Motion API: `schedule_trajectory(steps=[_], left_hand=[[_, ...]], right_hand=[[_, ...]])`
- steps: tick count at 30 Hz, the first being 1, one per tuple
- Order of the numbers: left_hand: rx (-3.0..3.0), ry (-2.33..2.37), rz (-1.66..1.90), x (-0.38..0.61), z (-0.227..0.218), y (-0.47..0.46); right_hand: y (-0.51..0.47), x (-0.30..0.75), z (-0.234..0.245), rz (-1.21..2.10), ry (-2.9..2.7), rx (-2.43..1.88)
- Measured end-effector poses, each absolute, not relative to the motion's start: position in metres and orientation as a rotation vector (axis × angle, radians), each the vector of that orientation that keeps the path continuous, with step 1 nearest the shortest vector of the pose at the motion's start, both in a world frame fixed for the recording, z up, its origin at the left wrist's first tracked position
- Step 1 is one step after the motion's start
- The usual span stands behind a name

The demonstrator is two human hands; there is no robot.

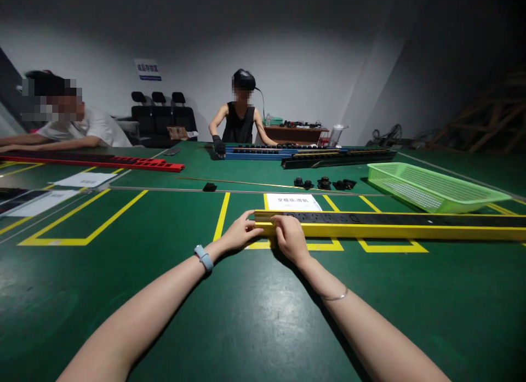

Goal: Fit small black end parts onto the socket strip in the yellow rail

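Observation:
A long yellow rail (394, 230) lies across the green table in front of me, running out of view at the right. Black socket modules (329, 218) sit in its channel, and a short stretch at the left end shows bare yellow. My left hand (240, 232), with a pale blue watch on the wrist, is closed around that left end, thumb and fingers on either side. Just to its right, my right hand (292, 240) is curled over the near edge. Its fingertips press on the leftmost black module, which they partly hide.
Behind the rail stand a light green basket (435, 187), several small black parts (324, 183) and a printed sheet (292, 201). Two co-workers sit beyond, one by red rails (143, 163), one by blue rails (255, 153). Yellow tape (57, 242) marks the table.

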State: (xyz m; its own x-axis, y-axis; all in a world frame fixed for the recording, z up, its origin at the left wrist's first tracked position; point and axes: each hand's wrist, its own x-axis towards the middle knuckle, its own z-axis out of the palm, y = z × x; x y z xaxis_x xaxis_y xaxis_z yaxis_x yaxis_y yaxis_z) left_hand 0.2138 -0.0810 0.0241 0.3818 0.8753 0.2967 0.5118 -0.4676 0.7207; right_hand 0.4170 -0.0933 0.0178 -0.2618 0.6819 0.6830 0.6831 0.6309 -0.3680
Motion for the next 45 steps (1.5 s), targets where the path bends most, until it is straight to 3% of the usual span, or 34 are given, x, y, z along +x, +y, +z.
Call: schedule_trajectory(steps=[19,26,31,36,45], left_hand=[[2.053,1.192,0.886,0.214,0.028,-0.081],[2.009,1.344,1.253,0.212,0.032,-0.089],[1.71,1.85,1.554,0.177,0.038,-0.054],[1.654,2.26,1.097,0.124,0.028,-0.001],[1.622,2.372,0.857,0.096,0.025,0.05]], right_hand=[[-0.097,0.418,0.024,0.034,-2.001,-1.085],[-0.097,0.419,0.024,0.077,-1.993,-1.091],[-0.096,0.418,0.023,0.103,-1.974,-1.103],[-0.096,0.417,0.025,0.1,-1.968,-1.118],[-0.094,0.417,0.023,0.092,-1.971,-1.153]])
